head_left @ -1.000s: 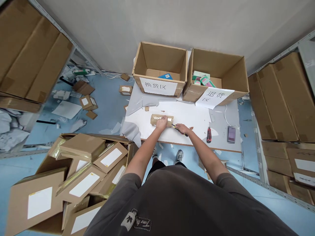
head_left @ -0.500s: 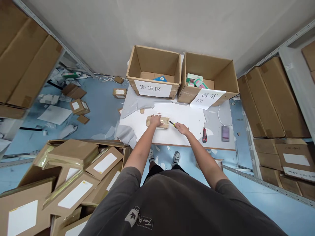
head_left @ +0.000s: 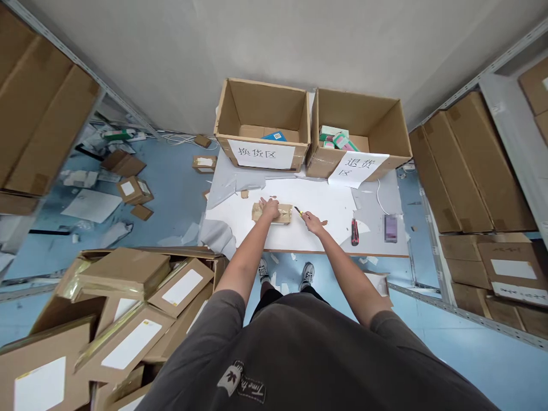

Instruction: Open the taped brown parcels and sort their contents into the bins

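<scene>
On the white tabletop lies a small cardboard box (head_left: 284, 214) wrapped in clear tape. My left hand (head_left: 269, 209) grips it from above, over its middle and left part. In my right hand (head_left: 313, 222) is a utility knife (head_left: 299, 212) with a yellow and black handle. Its blade points up and left, just off the box's right end, apparently apart from it. A second utility knife (head_left: 354, 232), red and black, rests on the table to the right of my right hand.
Two open cartons, one labelled (head_left: 262, 153) and holding a blue box, another (head_left: 358, 168) holding several green-and-pink boxes, stand along the table's back. A phone-like object (head_left: 390, 228) lies at right. A large carton of parcels (head_left: 128, 268) is at lower left. Shelves flank both sides.
The blade has swung to point more upward and sits slightly farther from the box's end. My left hand stays on the box. The whole view has shifted slightly.
</scene>
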